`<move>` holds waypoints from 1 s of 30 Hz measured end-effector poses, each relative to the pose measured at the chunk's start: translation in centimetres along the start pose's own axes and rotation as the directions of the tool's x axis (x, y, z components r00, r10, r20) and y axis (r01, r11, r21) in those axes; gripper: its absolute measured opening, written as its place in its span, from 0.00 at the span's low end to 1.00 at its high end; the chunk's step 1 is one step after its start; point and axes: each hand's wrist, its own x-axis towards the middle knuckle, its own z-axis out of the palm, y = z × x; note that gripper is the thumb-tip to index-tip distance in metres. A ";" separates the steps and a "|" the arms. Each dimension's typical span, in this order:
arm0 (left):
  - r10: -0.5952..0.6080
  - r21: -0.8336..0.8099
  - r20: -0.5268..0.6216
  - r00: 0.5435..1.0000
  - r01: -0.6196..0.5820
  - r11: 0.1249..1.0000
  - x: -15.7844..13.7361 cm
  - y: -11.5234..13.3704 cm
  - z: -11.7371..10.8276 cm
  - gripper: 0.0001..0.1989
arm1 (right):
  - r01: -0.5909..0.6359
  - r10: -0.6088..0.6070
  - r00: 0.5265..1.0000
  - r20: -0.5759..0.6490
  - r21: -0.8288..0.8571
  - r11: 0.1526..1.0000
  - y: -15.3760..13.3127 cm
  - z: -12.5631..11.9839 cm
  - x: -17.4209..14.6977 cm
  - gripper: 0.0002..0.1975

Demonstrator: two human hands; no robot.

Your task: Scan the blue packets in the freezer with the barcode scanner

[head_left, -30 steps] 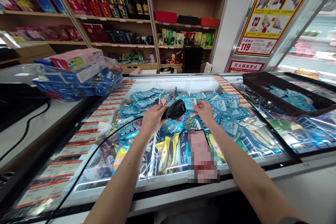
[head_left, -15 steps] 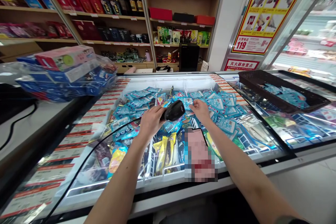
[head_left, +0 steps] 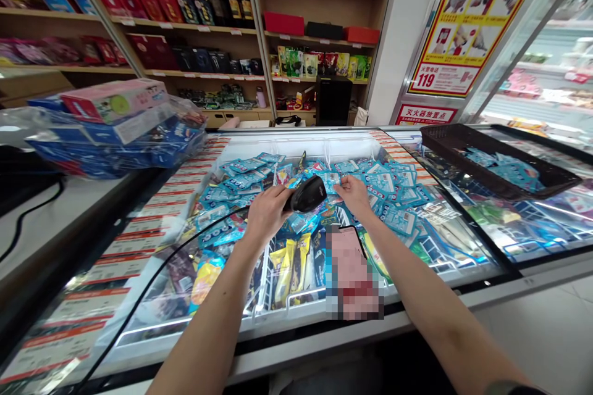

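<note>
My left hand (head_left: 269, 213) is closed around the handle of a black corded barcode scanner (head_left: 308, 195), whose head points to the right. Between the thumb and fingers of my right hand (head_left: 355, 196) is the edge of a small blue packet (head_left: 332, 180) with a white label, close to the scanner's head. Many similar blue packets (head_left: 245, 180) lie spread over the glass top of a chest freezer (head_left: 273, 333). A phone (head_left: 349, 265), partly blurred out, rests on the freezer's front edge below my right hand.
The scanner's cable (head_left: 157, 274) runs toward the lower left. A black tray (head_left: 504, 157) with more blue packets stands at the right. Plastic-wrapped boxes (head_left: 120, 129) sit on the left counter. Shelves (head_left: 194, 28) of goods rise behind the freezer, and yellow-wrapped goods (head_left: 291, 268) lie inside it.
</note>
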 end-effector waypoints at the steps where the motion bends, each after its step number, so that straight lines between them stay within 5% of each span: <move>1: 0.000 0.003 0.000 1.000 0.000 1.000 0.0 0.0 0.0 0.19 | -0.002 0.002 1.000 -0.001 0.001 1.000 0.0 0.0 0.0 0.08; 20: -0.020 -0.006 0.018 1.000 0.020 1.000 0.1 -0.1 0.0 0.21 | 0.003 -0.003 1.000 0.005 -0.088 0.996 0.4 0.0 0.2 0.09; 30: -0.019 0.012 0.012 1.000 0.018 1.000 -0.2 -0.4 0.1 0.21 | -0.057 0.049 0.988 -0.144 -0.054 0.997 1.8 -1.5 1.0 0.13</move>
